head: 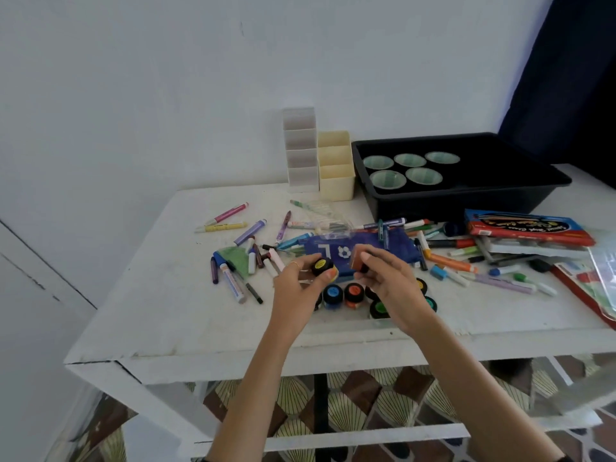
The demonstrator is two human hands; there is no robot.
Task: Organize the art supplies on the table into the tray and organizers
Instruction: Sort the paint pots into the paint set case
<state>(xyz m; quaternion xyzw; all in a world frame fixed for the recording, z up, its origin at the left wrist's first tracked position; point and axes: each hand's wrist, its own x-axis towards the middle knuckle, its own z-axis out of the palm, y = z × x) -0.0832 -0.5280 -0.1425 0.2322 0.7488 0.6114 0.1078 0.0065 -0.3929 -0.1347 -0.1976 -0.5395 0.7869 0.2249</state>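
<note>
My left hand (pixel 300 285) grips a small paint jar with a black lid and yellow label (pixel 322 266), lifted just above the table. A brown paint jar (pixel 358 261) sits tilted in my right hand (pixel 390 281). Below both hands stand more jars: a blue one (pixel 332 294), an orange one (pixel 354 294) and a green one (pixel 379 309), others partly hidden by my right hand. Markers (pixel 248 233) lie scattered over the white table (pixel 186 315). At the back stand the black tray (pixel 466 191), a white organizer (pixel 301 151) and a cream organizer (pixel 336 168).
Several green cups (pixel 423 175) sit inside the tray. A blue pouch (pixel 336 250) lies behind my hands. A red and blue crayon box (pixel 530 226) and plastic packaging (pixel 596 278) crowd the right side. The table's front edge is near my forearms.
</note>
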